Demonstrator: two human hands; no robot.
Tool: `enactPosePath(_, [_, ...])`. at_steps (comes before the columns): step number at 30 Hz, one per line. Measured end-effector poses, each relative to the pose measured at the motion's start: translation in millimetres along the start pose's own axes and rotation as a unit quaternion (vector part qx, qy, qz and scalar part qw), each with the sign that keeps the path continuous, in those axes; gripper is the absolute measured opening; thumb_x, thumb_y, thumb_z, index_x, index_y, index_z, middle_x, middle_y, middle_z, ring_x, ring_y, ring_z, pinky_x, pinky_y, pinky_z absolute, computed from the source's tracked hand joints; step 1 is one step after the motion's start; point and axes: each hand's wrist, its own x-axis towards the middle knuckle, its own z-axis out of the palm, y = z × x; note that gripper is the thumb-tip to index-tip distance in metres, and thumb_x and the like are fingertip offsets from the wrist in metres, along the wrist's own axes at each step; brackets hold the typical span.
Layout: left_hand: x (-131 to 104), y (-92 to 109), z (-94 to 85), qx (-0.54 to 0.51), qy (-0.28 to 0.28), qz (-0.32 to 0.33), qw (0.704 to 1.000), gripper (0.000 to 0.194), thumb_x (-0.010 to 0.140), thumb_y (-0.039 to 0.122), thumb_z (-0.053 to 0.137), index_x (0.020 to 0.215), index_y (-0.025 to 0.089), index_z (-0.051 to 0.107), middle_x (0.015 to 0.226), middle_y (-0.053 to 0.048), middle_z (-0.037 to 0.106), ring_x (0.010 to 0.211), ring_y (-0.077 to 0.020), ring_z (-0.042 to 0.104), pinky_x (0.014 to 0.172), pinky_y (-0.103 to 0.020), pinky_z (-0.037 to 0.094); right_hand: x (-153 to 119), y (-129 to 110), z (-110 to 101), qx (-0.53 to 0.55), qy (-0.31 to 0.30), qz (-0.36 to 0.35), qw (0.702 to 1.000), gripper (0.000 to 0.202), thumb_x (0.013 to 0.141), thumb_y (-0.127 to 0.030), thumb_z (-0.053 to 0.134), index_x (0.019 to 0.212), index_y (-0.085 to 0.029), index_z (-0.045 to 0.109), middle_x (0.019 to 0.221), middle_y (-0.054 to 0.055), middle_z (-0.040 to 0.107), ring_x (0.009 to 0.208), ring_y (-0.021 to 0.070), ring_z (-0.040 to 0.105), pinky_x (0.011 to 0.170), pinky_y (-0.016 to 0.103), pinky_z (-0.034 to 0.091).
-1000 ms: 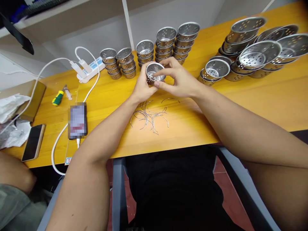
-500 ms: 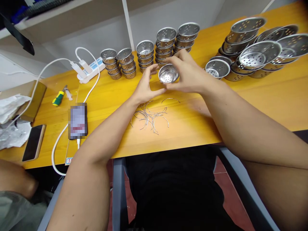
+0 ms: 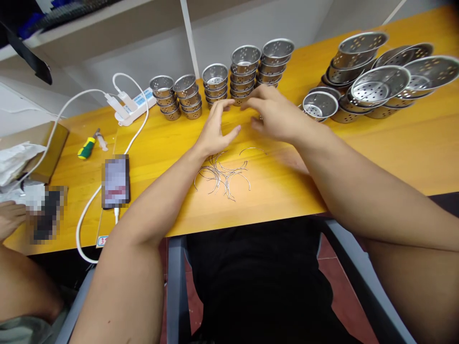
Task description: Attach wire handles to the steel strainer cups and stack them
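My left hand [image 3: 217, 126] is held above the table with its thumb and fingers apart, nothing between them. To its right, my right hand [image 3: 268, 112] is curled, its fingers pointing left. A sliver of a perforated metal cup [image 3: 261, 117] shows between that thumb and fingers; the rest is hidden behind the hand. Just behind the hands stand stacks of like cups, one stack [image 3: 215, 81] by my left fingertips and a taller one [image 3: 245, 67] beyond my right fingers. Loose curved wires [image 3: 224, 174] lie in a heap in front of my left hand.
Larger perforated cups [image 3: 380, 88] lean together at the right, beside a small cup [image 3: 320, 106]. On the left are a power strip [image 3: 138, 107] with white cables, a screwdriver [image 3: 86, 148], and a phone [image 3: 115, 181]. A co-worker's hand [image 3: 10, 217] is at the far left.
The cup that showed between my hands is now mostly hidden behind my right hand. My left hand no longer touches it. A co-worker's hand has appeared at the far left.
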Motion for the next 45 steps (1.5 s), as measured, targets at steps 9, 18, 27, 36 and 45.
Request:
enactPosePath(9, [0, -5, -3.5, 0.003, 0.004, 0.009, 1.0, 0.066, 0.118, 0.066, 0.065, 0.173, 0.032, 0.051, 0.174, -0.019, 0.06, 0.166, -0.0397, 0.063, 0.149, -0.069, 0.045, 7, 18, 31, -0.013, -0.027, 0.017, 0.999, 0.06, 0.108, -0.048, 0.075, 0.163, -0.022, 0.073, 0.16, 0.023, 0.076, 0.15, 0.0498, 0.072, 0.132, 0.069, 0.058])
enactPosePath(18, [1, -1, -5.0, -0.003, -0.006, -0.004, 1.0, 0.056, 0.117, 0.056, 0.07, 0.166, 0.032, 0.059, 0.174, -0.017, 0.061, 0.169, -0.0387, 0.061, 0.149, -0.069, 0.046, 8, 46, 21, 0.005, 0.021, 0.159, 0.987, 0.077, 0.108, -0.074, 0.078, 0.161, -0.02, 0.065, 0.166, 0.031, 0.067, 0.16, 0.0563, 0.063, 0.138, 0.079, 0.047])
enactPosePath(27, [-2, -7, -4.5, -0.004, -0.01, 0.002, 1.0, 0.056, 0.116, 0.055, 0.07, 0.165, 0.032, 0.06, 0.177, -0.018, 0.059, 0.173, -0.0404, 0.057, 0.151, -0.072, 0.04, 12, 18, -15, 0.03, 0.204, 0.152, 0.967, 0.094, 0.112, -0.079, 0.063, 0.189, -0.029, 0.042, 0.197, 0.018, 0.038, 0.186, 0.0457, 0.031, 0.152, 0.065, 0.031])
enactPosePath(36, [-1, 10, -9.7, -0.007, -0.005, 0.005, 1.0, 0.055, 0.118, 0.056, 0.07, 0.167, 0.033, 0.06, 0.177, -0.017, 0.061, 0.172, -0.0392, 0.06, 0.15, -0.072, 0.043, 20, 33, -11, 0.023, 0.205, 0.15, 0.967, 0.08, 0.106, -0.103, 0.051, 0.163, -0.048, 0.058, 0.178, 0.012, 0.057, 0.156, 0.0494, 0.055, 0.139, 0.074, 0.043])
enactPosePath(45, [-2, -6, -5.3, -0.009, 0.005, 0.003, 1.0, 0.066, 0.118, 0.06, 0.068, 0.176, 0.033, 0.052, 0.18, -0.02, 0.058, 0.174, -0.0403, 0.057, 0.153, -0.071, 0.04, 18, 30, -22, 0.008, 0.184, 0.178, 0.967, 0.084, 0.104, -0.104, 0.056, 0.141, -0.03, 0.072, 0.167, 0.027, 0.061, 0.143, 0.0525, 0.063, 0.136, 0.076, 0.044])
